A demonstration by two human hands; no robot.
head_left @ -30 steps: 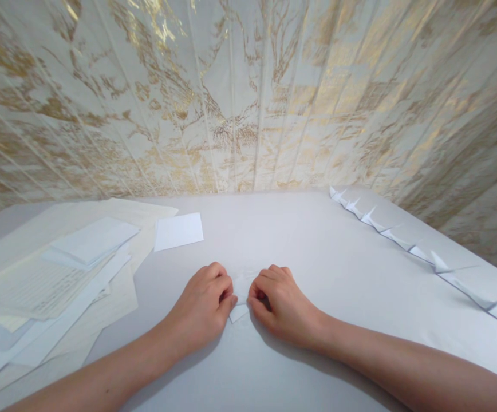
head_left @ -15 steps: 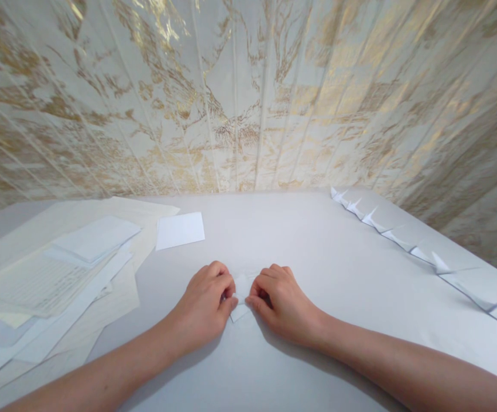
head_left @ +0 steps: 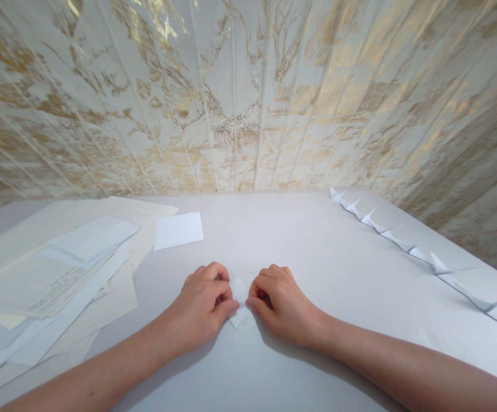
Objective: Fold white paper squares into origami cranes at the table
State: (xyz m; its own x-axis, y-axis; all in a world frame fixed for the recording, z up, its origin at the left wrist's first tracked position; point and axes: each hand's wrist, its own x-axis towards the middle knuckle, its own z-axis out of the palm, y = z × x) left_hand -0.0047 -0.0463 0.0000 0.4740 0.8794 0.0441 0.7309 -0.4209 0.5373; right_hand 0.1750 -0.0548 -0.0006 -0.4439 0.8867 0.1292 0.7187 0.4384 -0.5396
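Observation:
A small piece of folded white paper (head_left: 240, 290) lies on the table before me, partly hidden by my fingers. My left hand (head_left: 211, 299) pinches its left side between thumb and curled fingers. On the opposite side, my right hand (head_left: 275, 300) grips the paper the same way, its fingertips close to those of the left. A pointed lower corner of the paper shows beneath the two thumbs.
Loose sheets (head_left: 55, 280), some printed, are heaped at the left. A white paper rectangle (head_left: 178, 230) lies beyond my left hand. Several folded paper cranes (head_left: 371, 217) stand in a row along the table's right edge. A gold-patterned curtain (head_left: 235, 131) hangs behind.
My left hand has shifted slightly, its fingers a little more apart, and slightly more of the paper's lower corner shows. My right hand stays almost still.

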